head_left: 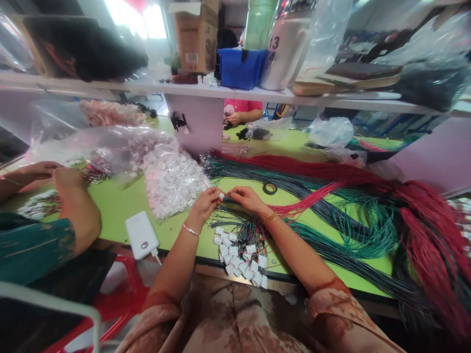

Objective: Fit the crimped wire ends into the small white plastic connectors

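Observation:
My left hand [208, 202] pinches a small white connector housing [221, 195] above the green tabletop. Close beside it, my right hand [246, 197] has its fingers pressed together on a thin wire that meets the connector; the wire's colour is hard to make out. Below my hands lies a pile of white connectors [239, 260] with dark, red and green wires attached. Left of my left hand is a clear bag of white connector housings [172, 179]. Long bundles of red wires [305, 166], black wires [353, 264] and green wires [371, 230] stretch across the table to the right.
A white power bank [142, 234] with a cable lies at the table's front edge. A roll of tape [270, 188] sits among the wires. At left a co-worker's arm [79, 206] rests over the table. A shelf [206, 89] carries a blue bin [242, 67], a box and a pitcher.

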`<action>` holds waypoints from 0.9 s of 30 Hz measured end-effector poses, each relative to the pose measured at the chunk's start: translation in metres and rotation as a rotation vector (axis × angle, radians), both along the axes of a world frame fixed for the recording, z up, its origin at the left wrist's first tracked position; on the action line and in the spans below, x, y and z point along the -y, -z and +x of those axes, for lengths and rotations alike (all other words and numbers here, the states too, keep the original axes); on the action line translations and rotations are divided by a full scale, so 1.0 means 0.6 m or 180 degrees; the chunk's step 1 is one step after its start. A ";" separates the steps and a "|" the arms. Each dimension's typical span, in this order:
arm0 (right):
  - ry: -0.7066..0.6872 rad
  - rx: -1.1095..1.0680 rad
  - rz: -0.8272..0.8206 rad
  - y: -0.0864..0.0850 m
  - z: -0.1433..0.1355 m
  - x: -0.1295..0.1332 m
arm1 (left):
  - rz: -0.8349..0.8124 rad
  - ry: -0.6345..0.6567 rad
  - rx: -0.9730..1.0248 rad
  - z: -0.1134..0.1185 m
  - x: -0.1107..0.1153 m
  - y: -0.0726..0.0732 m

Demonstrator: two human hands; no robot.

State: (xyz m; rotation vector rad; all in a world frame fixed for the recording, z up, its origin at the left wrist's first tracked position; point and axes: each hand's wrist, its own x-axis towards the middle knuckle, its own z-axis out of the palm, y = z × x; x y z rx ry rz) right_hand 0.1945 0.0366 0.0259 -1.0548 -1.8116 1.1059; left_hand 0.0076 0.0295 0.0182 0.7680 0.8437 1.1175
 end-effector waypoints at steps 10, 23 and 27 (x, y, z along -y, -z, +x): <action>0.0267 0.0412 0.0304 0.009 -0.016 0.016 | 0.0032 0.0057 0.0211 0.004 0.003 -0.001; -0.0137 0.0443 -0.0179 -0.001 -0.011 0.010 | 0.0225 0.0079 -0.0129 0.008 0.010 -0.010; -0.0115 0.0399 -0.0239 0.004 -0.014 0.010 | 0.0391 0.0022 -0.0382 0.017 0.012 -0.006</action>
